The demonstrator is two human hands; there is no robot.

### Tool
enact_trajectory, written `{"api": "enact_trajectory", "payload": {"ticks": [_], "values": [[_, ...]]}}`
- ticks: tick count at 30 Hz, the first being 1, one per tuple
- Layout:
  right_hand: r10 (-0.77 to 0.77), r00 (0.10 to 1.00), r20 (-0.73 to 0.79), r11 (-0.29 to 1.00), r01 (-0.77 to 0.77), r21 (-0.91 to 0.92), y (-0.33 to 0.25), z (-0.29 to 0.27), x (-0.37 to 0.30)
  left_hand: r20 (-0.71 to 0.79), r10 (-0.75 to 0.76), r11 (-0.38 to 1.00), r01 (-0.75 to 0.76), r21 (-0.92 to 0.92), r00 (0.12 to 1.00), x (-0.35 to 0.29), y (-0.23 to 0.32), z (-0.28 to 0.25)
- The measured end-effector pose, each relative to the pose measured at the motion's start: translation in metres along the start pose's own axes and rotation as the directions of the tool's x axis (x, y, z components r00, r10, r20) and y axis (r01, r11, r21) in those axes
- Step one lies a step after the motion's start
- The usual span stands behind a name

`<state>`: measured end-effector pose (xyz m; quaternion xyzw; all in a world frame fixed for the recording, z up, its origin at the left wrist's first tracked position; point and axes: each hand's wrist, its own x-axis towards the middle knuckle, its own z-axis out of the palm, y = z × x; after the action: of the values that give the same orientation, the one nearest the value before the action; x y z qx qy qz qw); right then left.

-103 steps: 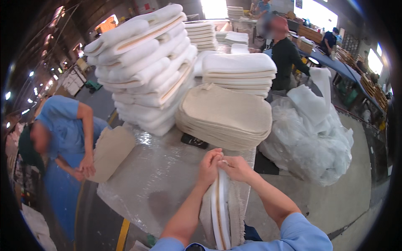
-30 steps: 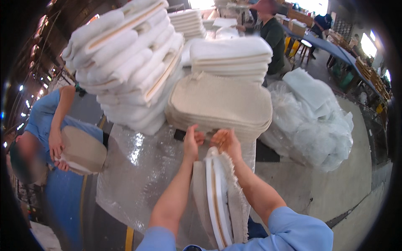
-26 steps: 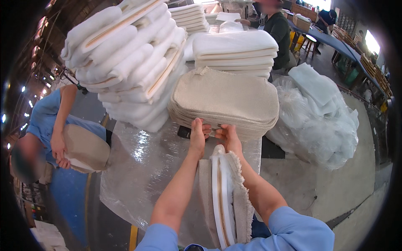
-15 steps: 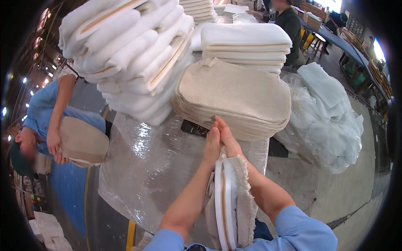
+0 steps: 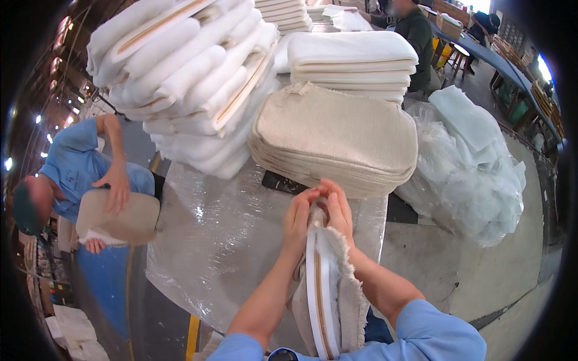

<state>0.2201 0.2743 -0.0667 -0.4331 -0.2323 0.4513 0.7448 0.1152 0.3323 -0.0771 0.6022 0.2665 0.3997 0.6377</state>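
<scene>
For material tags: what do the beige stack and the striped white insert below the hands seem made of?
Beige stack: likely woven fabric, matte, with a coarse grain. White insert: probably fibre padding, matte, with fuzzy edges; its tan layer, flatter-looking, may be foam.

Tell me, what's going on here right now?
The person's left hand and right hand are cupped around the far end of a beige fabric piece with white padding inside. Just beyond, a beige stack sits on the plastic-covered table. At left, a co-worker in blue handles another beige padded piece.
</scene>
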Motion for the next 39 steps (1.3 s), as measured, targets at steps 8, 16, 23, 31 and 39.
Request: {"api": "enact_trajectory", "payload": {"ticks": [8,16,23,31,39], "values": [[-0.060,0.963,0.261,0.998,0.064,-0.010,-0.040,-0.016,-0.052,0.193,-0.030,0.991,0.054,-0.121,0.981,-0.019,0.034,-0.015],[0.036,0.981,0.192,0.704,0.111,-0.701,-0.074,-0.019,-0.036,0.316,-0.006,1.000,0.006,0.001,0.949,-0.011,0.036,-0.019],[0.062,0.975,0.212,0.649,0.122,-0.751,-0.078,-0.023,-0.021,0.270,-0.044,0.971,-0.023,0.238,0.962,-0.010,0.043,-0.006],[0.077,0.952,0.298,0.690,0.165,-0.705,-0.071,-0.039,-0.012,0.146,0.033,0.948,-0.077,0.308,0.989,-0.014,0.034,0.008],[-0.079,0.974,0.211,0.986,0.107,-0.125,-0.012,-0.044,0.030,-0.031,0.295,0.803,-0.231,0.549,0.955,-0.030,0.028,0.018]]}}
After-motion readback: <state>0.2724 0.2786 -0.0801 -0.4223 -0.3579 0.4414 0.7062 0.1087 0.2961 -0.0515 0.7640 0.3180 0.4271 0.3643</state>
